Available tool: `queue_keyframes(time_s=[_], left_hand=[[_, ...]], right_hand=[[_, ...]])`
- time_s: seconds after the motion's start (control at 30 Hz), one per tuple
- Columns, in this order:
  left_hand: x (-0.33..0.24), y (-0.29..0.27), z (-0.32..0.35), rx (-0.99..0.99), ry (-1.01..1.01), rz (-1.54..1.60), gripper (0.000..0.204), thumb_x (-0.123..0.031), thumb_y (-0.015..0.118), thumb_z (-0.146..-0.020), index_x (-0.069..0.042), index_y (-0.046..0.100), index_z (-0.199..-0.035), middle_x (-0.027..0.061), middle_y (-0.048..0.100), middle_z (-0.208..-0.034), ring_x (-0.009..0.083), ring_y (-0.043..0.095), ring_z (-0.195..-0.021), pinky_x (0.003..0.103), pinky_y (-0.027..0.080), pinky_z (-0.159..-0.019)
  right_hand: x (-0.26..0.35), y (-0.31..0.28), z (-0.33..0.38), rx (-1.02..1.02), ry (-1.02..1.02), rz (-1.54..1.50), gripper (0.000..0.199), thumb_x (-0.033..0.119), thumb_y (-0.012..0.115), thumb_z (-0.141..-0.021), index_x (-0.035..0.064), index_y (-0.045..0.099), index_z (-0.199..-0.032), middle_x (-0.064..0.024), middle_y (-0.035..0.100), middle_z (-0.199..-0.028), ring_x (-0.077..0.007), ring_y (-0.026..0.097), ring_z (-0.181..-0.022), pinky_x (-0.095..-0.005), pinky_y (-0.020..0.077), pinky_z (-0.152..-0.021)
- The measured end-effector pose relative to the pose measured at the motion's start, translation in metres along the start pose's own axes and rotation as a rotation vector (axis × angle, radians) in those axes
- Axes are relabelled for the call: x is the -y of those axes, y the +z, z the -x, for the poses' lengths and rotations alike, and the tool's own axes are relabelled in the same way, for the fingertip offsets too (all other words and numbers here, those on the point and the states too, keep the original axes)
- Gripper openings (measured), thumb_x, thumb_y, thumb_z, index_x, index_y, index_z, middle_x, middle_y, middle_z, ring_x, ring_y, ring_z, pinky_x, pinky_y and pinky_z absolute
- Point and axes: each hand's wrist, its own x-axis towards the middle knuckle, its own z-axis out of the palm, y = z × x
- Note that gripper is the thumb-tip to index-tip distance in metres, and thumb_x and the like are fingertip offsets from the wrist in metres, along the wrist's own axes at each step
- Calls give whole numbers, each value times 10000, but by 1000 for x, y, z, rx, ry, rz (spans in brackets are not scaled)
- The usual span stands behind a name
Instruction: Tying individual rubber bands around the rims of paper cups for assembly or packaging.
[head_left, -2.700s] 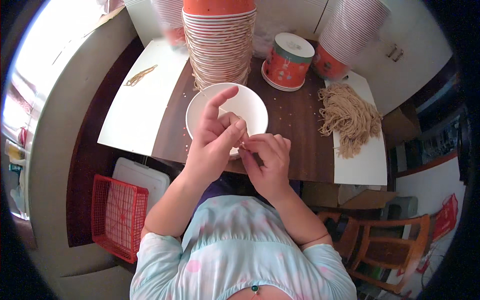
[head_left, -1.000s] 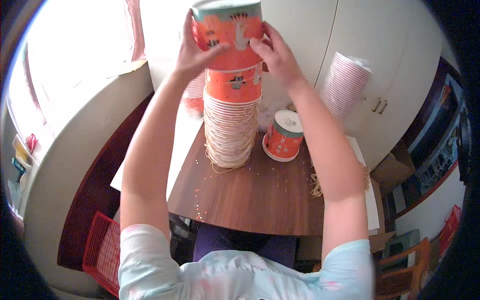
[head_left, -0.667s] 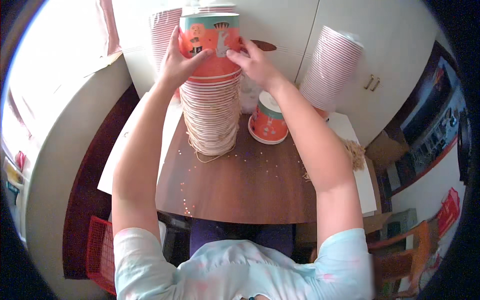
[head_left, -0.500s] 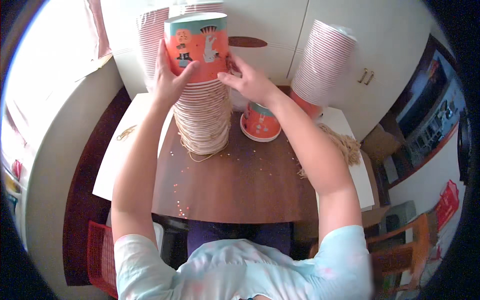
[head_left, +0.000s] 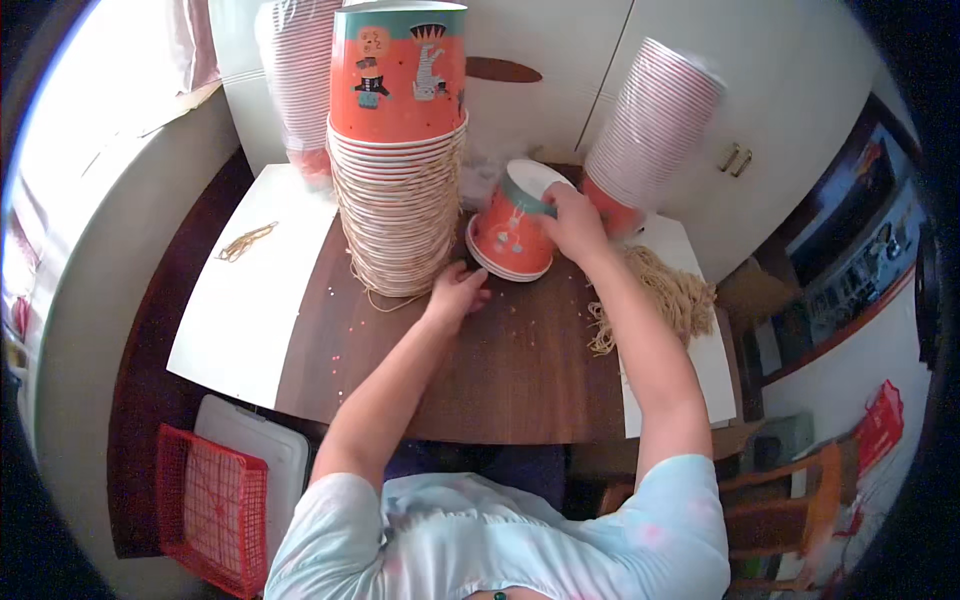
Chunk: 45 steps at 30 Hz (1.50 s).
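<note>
Printed cartoon figures (head_left: 372, 68) stand upside down on the orange wall of the top tub in the tall stack (head_left: 400, 170), left of centre in the upper frame; a green band circles its upper end. Similar figures and a green band mark the short stack of orange tubs (head_left: 508, 238), upside down on the brown worktop (head_left: 480, 400) just above the centre of the frame. Small marks on its pale base are too blurred to tell.

The left forearm (head_left: 385, 395) slants up and right from the lower edge. The left hand (head_left: 458, 293) is low by the tall stack's foot, its fingers loosely bent and slightly apart, close to the short stack's rim; contact is unclear. The right forearm (head_left: 645, 335) reaches up and left. The right hand (head_left: 575, 222) bends its fingers against the short stack's upper right side; I cannot tell whether they clamp it.
</note>
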Motion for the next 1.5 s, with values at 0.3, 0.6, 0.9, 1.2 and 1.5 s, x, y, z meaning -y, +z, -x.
queue_keyframes(time_s=[0.3,0.6,0.9,1.2,1.5], left_hand=[[12,30,-12,301,8,504,172,-273,481,-983,-110,509,-1030,13,586,-873,168,602,-726,273,497,-636],[41,29,-43,121,27,478,224,-266,498,-973,-49,512,-1028,86,628,-909,209,649,-756,316,532,-665],[17,38,-66,30,-91,372,302,-204,500,-948,-35,435,-1190,115,595,-1070,250,634,-890,370,550,-721],[-79,14,98,375,191,-140,434,-291,414,-968,53,549,-1195,113,629,-1089,173,597,-961,326,452,-892],[-94,-15,159,203,329,-652,596,-32,585,-755,61,428,-1322,138,627,-1073,161,599,-941,270,470,-842]], right_hand=[[2,-31,-8,2,251,-146,322,183,740,-717,0,594,-938,-175,637,-793,-301,652,-794,-396,496,-681],[22,-46,-7,-185,188,34,279,189,743,-729,17,605,-899,-175,640,-812,-283,639,-737,-401,483,-674],[-31,-121,67,-483,447,-1050,229,181,640,-868,46,555,-1033,-20,618,-928,-133,586,-841,-279,470,-700],[8,14,232,-298,899,-2002,417,202,486,-930,24,451,-1305,-129,535,-1291,-259,552,-1137,-408,505,-914],[63,48,269,-305,574,-2385,398,118,509,-913,15,459,-1294,-109,541,-1290,-243,527,-1178,-387,443,-978]])
